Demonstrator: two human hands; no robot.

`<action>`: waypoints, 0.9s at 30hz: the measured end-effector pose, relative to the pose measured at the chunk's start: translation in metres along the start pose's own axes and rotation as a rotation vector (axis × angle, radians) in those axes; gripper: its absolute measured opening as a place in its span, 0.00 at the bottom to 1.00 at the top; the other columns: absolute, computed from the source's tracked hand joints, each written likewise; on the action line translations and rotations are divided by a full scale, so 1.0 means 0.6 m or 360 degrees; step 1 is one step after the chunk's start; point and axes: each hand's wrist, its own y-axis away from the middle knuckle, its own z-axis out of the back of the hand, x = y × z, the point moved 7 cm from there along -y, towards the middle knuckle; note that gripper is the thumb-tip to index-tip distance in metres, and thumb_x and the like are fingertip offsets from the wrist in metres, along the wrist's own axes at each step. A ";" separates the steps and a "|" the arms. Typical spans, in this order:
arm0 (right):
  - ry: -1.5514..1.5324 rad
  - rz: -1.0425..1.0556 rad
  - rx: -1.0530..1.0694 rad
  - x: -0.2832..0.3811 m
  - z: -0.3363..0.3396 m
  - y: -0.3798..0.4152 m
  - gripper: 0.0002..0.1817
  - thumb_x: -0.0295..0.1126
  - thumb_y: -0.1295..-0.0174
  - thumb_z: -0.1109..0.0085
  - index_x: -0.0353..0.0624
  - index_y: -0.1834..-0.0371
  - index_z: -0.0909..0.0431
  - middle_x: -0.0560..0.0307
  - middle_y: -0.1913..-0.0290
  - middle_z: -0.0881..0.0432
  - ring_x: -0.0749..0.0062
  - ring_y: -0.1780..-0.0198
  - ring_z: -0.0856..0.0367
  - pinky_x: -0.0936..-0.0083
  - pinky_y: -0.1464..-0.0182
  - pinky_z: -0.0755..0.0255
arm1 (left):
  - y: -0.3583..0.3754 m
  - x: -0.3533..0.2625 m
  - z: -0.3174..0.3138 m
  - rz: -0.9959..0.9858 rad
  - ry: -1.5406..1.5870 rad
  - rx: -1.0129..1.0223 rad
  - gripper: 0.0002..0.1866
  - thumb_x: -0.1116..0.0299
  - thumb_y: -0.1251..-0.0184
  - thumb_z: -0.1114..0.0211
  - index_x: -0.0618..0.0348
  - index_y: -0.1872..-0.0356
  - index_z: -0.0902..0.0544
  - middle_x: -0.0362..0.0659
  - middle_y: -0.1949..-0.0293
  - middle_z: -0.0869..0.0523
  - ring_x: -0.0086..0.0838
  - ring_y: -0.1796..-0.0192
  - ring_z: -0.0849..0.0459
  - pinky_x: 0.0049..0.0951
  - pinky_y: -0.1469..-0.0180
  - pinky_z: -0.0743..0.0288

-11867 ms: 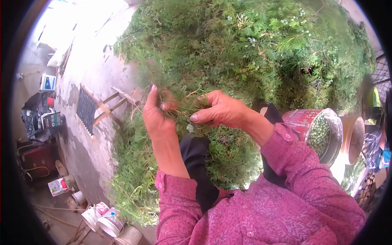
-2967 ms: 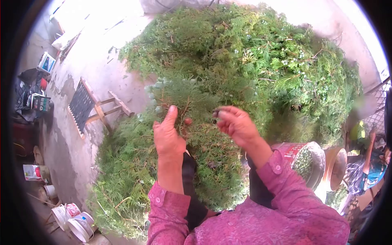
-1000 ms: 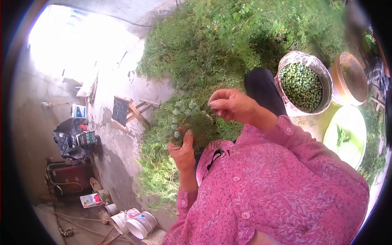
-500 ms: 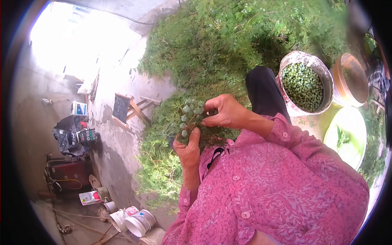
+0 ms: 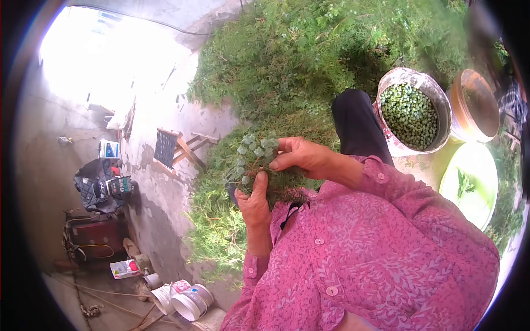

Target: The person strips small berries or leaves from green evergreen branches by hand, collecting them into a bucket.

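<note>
A green sprig with pale blue-green cones is held up in front of the pink patterned shirt. My left hand is closed round the lower part of the sprig, thumb pointing up. From the right, my right hand pinches at the cones, its thumb and forefinger close together at the sprig's edge. A bucket holding many small green cones stands to the right, beyond my dark-trousered knee. Behind my hands lies a large heap of green branches.
A brown-rimmed bucket and a bright green basin stand at the right. A small folding stool is left of the heap. White buckets, a dark bag and a red case lie farther left.
The sprig's cones have turned and spread more into view above my left hand. My right hand has shifted slightly, still at the sprig's edge.
</note>
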 end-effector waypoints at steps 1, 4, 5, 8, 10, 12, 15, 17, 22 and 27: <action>-0.0077 -0.0073 0.0062 -0.003 -0.004 0.002 0.16 0.28 0.48 0.39 0.38 0.56 0.28 0.59 0.63 0.21 0.77 0.67 0.21 0.80 0.67 0.26 | -0.001 0.001 0.001 -0.0001 -0.0002 0.0000 0.11 0.73 0.41 0.38 0.61 0.57 0.22 0.39 0.60 0.19 0.21 0.60 0.22 0.22 0.57 0.29; 0.0151 -0.0311 0.0012 -0.025 0.031 -0.006 0.14 0.27 0.47 0.40 0.40 0.56 0.28 0.58 0.60 0.21 0.75 0.62 0.20 0.79 0.62 0.24 | -0.001 0.004 0.005 0.0017 -0.0014 -0.0013 0.11 0.73 0.41 0.38 0.61 0.56 0.23 0.39 0.60 0.19 0.21 0.60 0.22 0.22 0.57 0.28; 0.0149 -0.0308 0.0010 -0.030 0.034 -0.006 0.14 0.27 0.47 0.40 0.40 0.56 0.28 0.58 0.60 0.21 0.75 0.62 0.20 0.79 0.62 0.24 | 0.000 0.005 0.005 0.0040 -0.0006 -0.0021 0.12 0.73 0.41 0.38 0.61 0.56 0.23 0.39 0.60 0.19 0.22 0.60 0.22 0.22 0.56 0.28; -0.0179 -0.0247 -0.0014 -0.013 -0.003 0.003 0.14 0.29 0.46 0.40 0.42 0.56 0.27 0.61 0.63 0.20 0.80 0.71 0.22 0.84 0.74 0.27 | 0.000 0.013 0.011 0.0063 0.0008 -0.0030 0.12 0.74 0.41 0.38 0.62 0.55 0.23 0.40 0.59 0.19 0.22 0.60 0.22 0.23 0.56 0.28; -0.0208 -0.0307 -0.0066 -0.006 -0.015 0.011 0.13 0.31 0.46 0.39 0.45 0.58 0.26 0.65 0.69 0.21 0.87 0.80 0.29 0.88 0.84 0.39 | -0.001 0.012 0.011 0.0062 0.0014 -0.0032 0.12 0.74 0.41 0.39 0.62 0.55 0.23 0.40 0.59 0.19 0.23 0.60 0.22 0.23 0.56 0.28; -0.0115 -0.0307 -0.0026 -0.022 0.005 0.000 0.11 0.30 0.46 0.39 0.45 0.59 0.26 0.66 0.70 0.21 0.88 0.82 0.31 0.88 0.85 0.43 | 0.000 0.004 -0.002 0.0081 0.0140 0.0041 0.12 0.75 0.41 0.39 0.62 0.55 0.23 0.41 0.58 0.19 0.23 0.60 0.21 0.23 0.56 0.28; -0.0002 -0.0297 0.0024 -0.031 0.020 -0.002 0.10 0.28 0.47 0.40 0.44 0.61 0.25 0.67 0.73 0.22 0.89 0.83 0.33 0.89 0.86 0.46 | -0.001 0.005 0.003 0.0078 0.0075 0.0041 0.12 0.76 0.42 0.39 0.62 0.55 0.23 0.41 0.58 0.19 0.23 0.59 0.21 0.23 0.57 0.27; 0.0017 -0.0287 0.0039 -0.023 0.015 0.004 0.09 0.27 0.47 0.40 0.44 0.62 0.25 0.67 0.73 0.22 0.88 0.83 0.32 0.89 0.86 0.45 | 0.001 0.004 0.001 0.0098 0.0095 0.0087 0.12 0.76 0.42 0.39 0.62 0.55 0.23 0.41 0.59 0.19 0.23 0.60 0.21 0.24 0.57 0.27; -0.0168 -0.0316 -0.0101 -0.015 0.001 0.009 0.12 0.20 0.50 0.47 0.46 0.62 0.25 0.63 0.71 0.22 0.86 0.83 0.33 0.89 0.87 0.46 | 0.004 0.000 -0.009 0.0107 0.0091 0.0206 0.12 0.76 0.42 0.38 0.62 0.56 0.22 0.41 0.59 0.19 0.23 0.62 0.21 0.23 0.58 0.27; -0.0357 -0.0237 0.0185 0.015 0.079 0.002 0.17 0.19 0.51 0.50 0.43 0.56 0.30 0.59 0.69 0.23 0.82 0.79 0.29 0.89 0.82 0.39 | 0.006 -0.024 0.012 0.0105 0.0235 0.0023 0.11 0.78 0.43 0.39 0.64 0.57 0.23 0.44 0.60 0.19 0.28 0.63 0.19 0.27 0.62 0.23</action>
